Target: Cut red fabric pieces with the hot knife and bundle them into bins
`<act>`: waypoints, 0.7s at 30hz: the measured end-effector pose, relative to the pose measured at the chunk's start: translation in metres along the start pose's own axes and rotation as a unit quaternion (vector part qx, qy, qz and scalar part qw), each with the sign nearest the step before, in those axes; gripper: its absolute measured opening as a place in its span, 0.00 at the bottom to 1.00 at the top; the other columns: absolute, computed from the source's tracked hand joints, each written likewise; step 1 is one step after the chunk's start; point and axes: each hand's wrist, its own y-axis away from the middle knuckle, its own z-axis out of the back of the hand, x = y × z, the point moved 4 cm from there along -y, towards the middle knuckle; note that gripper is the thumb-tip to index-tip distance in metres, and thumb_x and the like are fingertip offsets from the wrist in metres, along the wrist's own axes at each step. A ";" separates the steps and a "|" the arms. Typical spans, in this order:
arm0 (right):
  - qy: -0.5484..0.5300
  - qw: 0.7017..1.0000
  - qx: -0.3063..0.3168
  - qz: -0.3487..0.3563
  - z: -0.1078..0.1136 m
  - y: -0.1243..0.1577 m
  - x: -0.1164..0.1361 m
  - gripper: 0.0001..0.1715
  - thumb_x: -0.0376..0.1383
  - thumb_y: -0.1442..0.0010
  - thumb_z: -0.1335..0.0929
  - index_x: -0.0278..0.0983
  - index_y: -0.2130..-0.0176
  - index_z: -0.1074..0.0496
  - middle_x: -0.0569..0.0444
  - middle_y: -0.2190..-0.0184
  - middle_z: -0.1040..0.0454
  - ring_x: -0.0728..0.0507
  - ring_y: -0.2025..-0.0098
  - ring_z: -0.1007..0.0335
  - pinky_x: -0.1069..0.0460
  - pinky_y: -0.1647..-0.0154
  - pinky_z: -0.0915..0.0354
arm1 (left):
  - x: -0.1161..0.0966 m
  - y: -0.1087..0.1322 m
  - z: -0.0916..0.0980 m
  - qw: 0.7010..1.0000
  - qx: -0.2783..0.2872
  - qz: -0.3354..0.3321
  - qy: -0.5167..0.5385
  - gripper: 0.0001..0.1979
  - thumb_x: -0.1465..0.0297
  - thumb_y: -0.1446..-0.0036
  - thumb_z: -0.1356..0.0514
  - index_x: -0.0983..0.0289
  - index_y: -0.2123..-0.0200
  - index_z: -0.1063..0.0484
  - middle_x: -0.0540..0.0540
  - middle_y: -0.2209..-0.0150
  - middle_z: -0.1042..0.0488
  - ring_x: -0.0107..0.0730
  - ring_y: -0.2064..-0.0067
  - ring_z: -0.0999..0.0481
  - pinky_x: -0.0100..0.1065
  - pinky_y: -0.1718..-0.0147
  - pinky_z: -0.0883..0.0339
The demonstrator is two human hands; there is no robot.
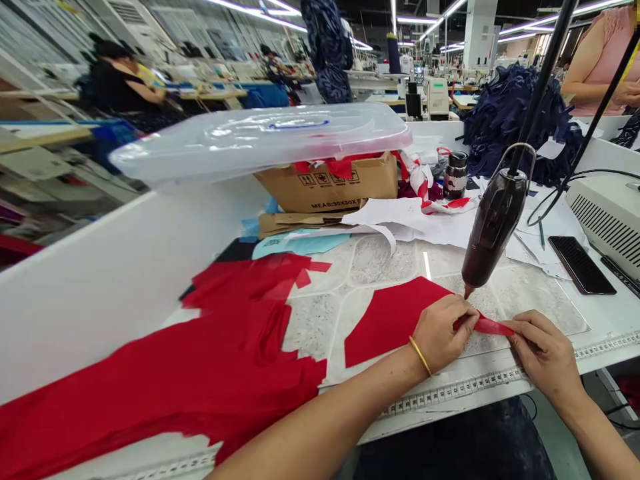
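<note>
A red fabric piece [387,317] lies flat on the table in front of me. My left hand [440,333], with a gold bangle on the wrist, pinches its right edge. My right hand [543,353] pinches the narrow red strip [490,327] that runs from that edge, and the strip is stretched between both hands. A dark hanging tool [493,227] on a black pole points its tip down just above the strip, close to my left fingers.
A stack of red cut fabric [200,360] covers the table's left. Behind stand a cardboard box [330,183] under a clear plastic lid [260,140], papers, a metal cup [455,175], a phone [581,265], a white machine [610,217] and navy fabric [515,123]. Other people work further back.
</note>
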 end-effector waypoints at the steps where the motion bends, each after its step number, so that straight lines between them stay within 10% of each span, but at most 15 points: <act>1: -0.008 1.000 0.000 -0.001 0.001 0.000 0.000 0.12 0.32 0.36 0.35 0.42 0.61 0.21 0.52 0.68 0.25 0.47 0.67 0.27 0.53 0.70 0.31 | 0.001 0.000 0.001 1.000 -0.004 0.000 0.001 0.06 0.74 0.39 0.43 0.63 0.68 0.27 0.53 0.70 0.25 0.31 0.67 0.27 0.32 0.65 0.33; 21: 0.066 0.997 -0.042 0.017 0.005 0.012 0.002 0.24 0.25 0.37 0.38 0.44 0.49 0.24 0.50 0.63 0.26 0.45 0.62 0.28 0.50 0.65 0.31 | -0.017 -0.001 0.005 0.982 0.076 -0.095 -0.145 0.13 0.74 0.35 0.49 0.66 0.54 0.26 0.58 0.61 0.21 0.37 0.59 0.24 0.39 0.59 0.29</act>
